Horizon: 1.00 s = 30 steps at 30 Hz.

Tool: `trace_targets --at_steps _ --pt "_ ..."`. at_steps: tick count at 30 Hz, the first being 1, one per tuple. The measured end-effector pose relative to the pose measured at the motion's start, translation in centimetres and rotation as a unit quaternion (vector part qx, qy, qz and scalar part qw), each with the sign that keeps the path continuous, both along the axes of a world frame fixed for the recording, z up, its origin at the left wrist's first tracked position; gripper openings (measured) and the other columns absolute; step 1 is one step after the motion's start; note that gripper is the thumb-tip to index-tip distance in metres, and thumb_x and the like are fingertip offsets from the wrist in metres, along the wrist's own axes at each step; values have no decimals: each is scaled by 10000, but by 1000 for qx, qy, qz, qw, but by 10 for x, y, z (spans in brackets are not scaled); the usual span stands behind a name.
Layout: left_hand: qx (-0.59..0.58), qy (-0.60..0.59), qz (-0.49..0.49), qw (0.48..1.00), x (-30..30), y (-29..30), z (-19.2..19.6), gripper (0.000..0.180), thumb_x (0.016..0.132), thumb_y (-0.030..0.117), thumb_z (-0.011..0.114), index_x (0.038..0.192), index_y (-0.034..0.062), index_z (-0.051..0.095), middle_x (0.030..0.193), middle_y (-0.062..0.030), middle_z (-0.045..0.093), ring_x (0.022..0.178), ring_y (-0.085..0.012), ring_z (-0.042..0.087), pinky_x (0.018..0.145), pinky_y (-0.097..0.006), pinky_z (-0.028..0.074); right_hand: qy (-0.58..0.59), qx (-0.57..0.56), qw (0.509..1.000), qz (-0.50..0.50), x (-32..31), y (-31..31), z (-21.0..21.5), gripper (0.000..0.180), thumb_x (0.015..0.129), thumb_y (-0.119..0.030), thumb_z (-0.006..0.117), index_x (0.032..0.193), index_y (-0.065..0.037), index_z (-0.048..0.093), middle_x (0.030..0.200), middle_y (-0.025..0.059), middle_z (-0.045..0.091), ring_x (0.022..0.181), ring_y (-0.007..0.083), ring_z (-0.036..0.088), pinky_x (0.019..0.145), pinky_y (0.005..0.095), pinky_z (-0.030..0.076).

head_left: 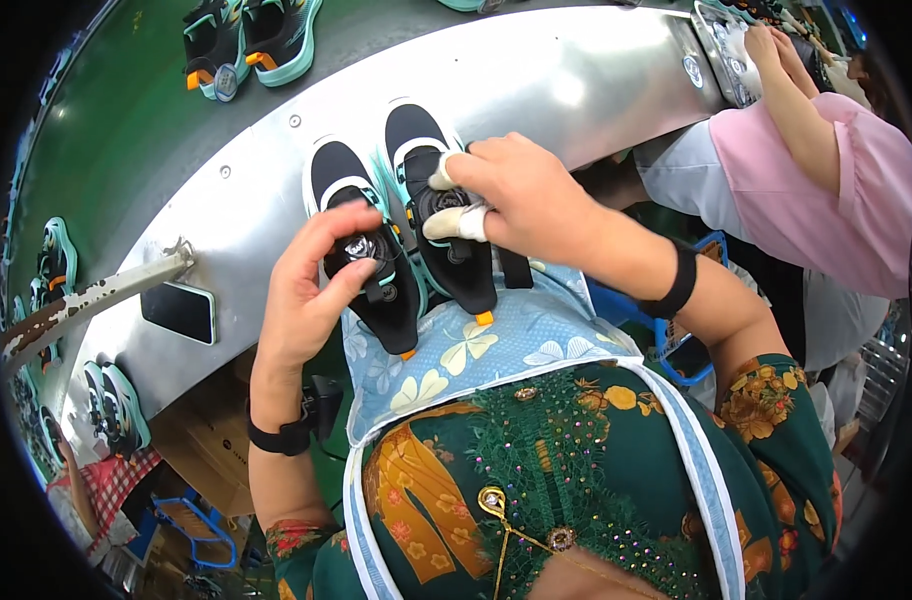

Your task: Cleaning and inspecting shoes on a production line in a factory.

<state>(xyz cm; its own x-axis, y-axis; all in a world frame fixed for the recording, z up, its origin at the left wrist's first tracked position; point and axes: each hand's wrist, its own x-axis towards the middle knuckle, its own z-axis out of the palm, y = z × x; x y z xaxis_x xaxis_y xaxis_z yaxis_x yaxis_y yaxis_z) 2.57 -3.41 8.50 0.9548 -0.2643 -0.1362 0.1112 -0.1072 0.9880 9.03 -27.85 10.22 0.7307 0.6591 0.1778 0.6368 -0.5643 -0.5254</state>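
Shoes sit side by side on the shiny metal worktop [536,80], right in front of the person. Both are black with light green edges, and their toes point away.

The left hand [311,290] is on the left shoe [361,240]. Its thumb and first finger pinch the little round dial [359,247] on top of the shoe. The hand covers part of that shoe's side, so you cannot see all of it.

The right hand [521,195] lies over the right shoe [441,215]. Its fingers curl down onto the top of the shoe and press there. Two fingertips wear white covers. The hand hides the middle of this shoe, so you cannot tell if the fingers grip a dial or just rest on it.

Both wrists have a black band. The heels of the shoes stick out over the worktop's edge, above a blue flowered apron [486,350].

More shoes [246,40] of the same kind stand on the green belt behind, and some are cut off at the top and left rim. A dark flat phone [179,312] lies on the worktop to the left. Another person in a pink top [826,190] works at the right; that person's hands are near the edge and hard to make out.
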Motion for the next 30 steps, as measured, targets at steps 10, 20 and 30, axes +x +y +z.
trace_targets --at_steps 10,20,30 --pt "17 -33 -64 997 4 7 -5 356 789 36 662 1143 11 639 1141 -112 628 1089 -238 582 949 -330 434 74 1 997 21 2 -3 -2 340 777 -265 749 1063 -113 644 857 117 614 778 329 579 722 398 465" --pt "-167 319 49 932 -32 -51 41 393 1026 207 429 1314 -58 465 1159 -184 608 840 -184 658 540 -232 510 176 81 981 7 18 -11 -5 317 795 -226 756 1056 -68 669 834 116 656 703 207 637 636 325 495" --pt "-308 320 160 881 -27 -91 2 324 1033 212 379 1200 -34 508 1132 -152 612 1020 -286 639 646 -333 566 274 125 953 -10 7 -1 -5 257 771 -155 763 994 -78 662 778 45 498 630 122 496 583 274 424"
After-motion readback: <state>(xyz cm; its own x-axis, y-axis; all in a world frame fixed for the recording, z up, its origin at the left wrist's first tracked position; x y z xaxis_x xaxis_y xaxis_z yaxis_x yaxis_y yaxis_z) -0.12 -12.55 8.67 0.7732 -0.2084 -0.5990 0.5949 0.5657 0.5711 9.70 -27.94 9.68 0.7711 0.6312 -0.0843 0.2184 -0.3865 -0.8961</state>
